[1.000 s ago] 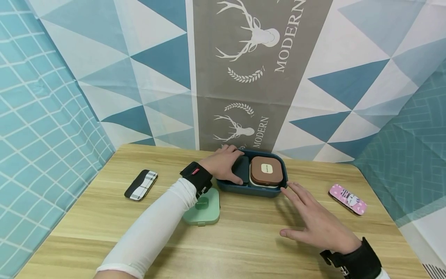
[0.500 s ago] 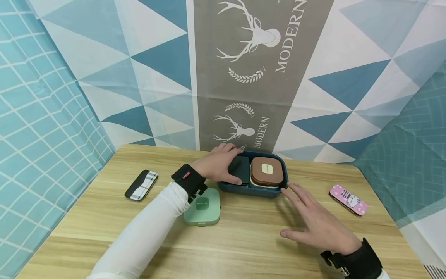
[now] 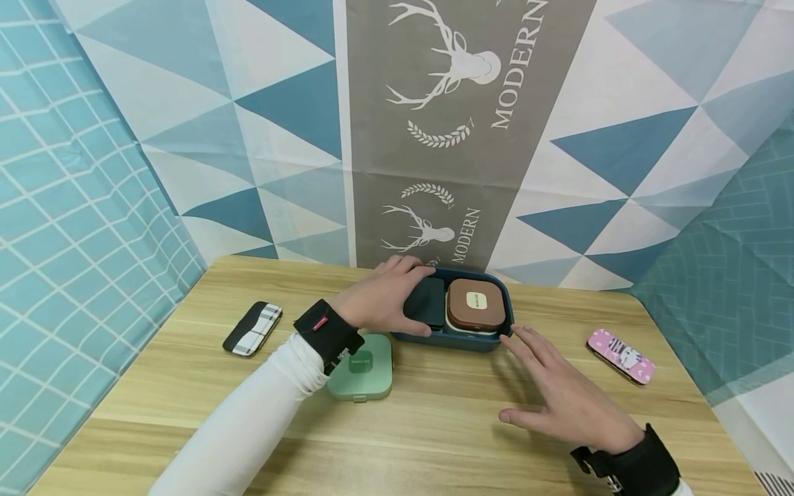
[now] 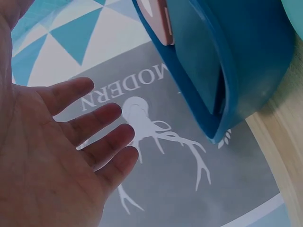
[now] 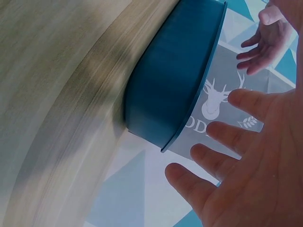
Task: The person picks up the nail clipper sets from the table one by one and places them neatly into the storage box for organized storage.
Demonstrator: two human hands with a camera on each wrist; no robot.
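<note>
A dark blue box (image 3: 459, 339) stands at the back middle of the wooden table (image 3: 434, 427). Inside it sit a brown-lidded container (image 3: 474, 303) on the right and a dark blue one (image 3: 429, 300) on the left. My left hand (image 3: 384, 300) spans the box's left end, thumb at the front rim, fingers by the back. In the left wrist view that hand (image 4: 71, 156) is spread, its fingers straight and apart from the box (image 4: 236, 61). My right hand (image 3: 558, 389) lies open, fingertips close to the box's front right corner; the right wrist view shows its fingers (image 5: 222, 137) just off the box (image 5: 175, 80).
A green square container (image 3: 361, 367) lies under my left wrist, in front of the box. A black-and-white plaid case (image 3: 252, 328) lies at the left, a pink case (image 3: 619, 355) at the right. A patterned cloth backdrop (image 3: 434, 138) rises right behind the table.
My left arm and wrist have drawn back a little to the left, uncovering more of the dark blue container. The right hand and the box have stayed put.
</note>
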